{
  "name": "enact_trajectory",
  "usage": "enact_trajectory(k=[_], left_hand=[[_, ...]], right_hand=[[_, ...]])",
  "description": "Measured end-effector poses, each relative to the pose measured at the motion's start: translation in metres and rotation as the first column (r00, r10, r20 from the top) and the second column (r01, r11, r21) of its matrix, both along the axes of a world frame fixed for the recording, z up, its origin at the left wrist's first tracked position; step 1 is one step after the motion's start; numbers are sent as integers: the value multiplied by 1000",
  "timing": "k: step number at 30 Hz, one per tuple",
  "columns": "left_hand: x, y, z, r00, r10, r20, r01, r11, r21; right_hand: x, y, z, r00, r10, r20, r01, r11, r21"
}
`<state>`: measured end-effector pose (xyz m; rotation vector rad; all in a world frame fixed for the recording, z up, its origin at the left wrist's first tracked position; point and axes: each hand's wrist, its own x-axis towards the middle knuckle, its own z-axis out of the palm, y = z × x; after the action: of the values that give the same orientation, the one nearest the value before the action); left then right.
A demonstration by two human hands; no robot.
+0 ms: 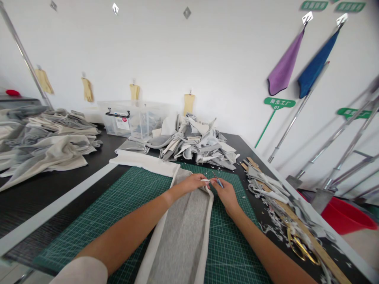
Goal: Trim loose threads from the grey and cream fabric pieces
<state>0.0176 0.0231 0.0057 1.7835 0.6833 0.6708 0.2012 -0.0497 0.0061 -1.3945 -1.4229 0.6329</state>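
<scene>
Head view: mid-frame, my left fingers pinch pale edge of grey fabric; right fingers grip blue tool. Apparently edge work; next calls for steady tension.

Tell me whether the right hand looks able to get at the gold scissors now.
Probably yes: the gold scissors lie among scraps beside the right forearm, handles mostly uncovered. The right hand holds a blue tool, though, and may need to set it down first.
</scene>
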Motion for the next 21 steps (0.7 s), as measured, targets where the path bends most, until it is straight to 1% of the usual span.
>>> enact_trajectory(k=[3,8,14,18,21], left_hand=[[-1,-2,3,1000,14,-9,-13,999,47],[-2,-5,6,997,56,-46,-51,992,112],[2,-3,-2,990,125,-71,-116,987,114],[1,-3,1,982,150,-111,-136,982,130],[-1,-4,4,985,129,-112,-116,986,121]], right_hand=[[1,1,-1,1000,-14,3,14,1000,-14],[0,0,1,997,1,73,-2,1000,13],[-2,-3,4,993,-26,111,24,1000,14],[-4,-4,7,990,-37,135,35,999,16],[-5,-6,9,990,-5,143,4,1000,9]])
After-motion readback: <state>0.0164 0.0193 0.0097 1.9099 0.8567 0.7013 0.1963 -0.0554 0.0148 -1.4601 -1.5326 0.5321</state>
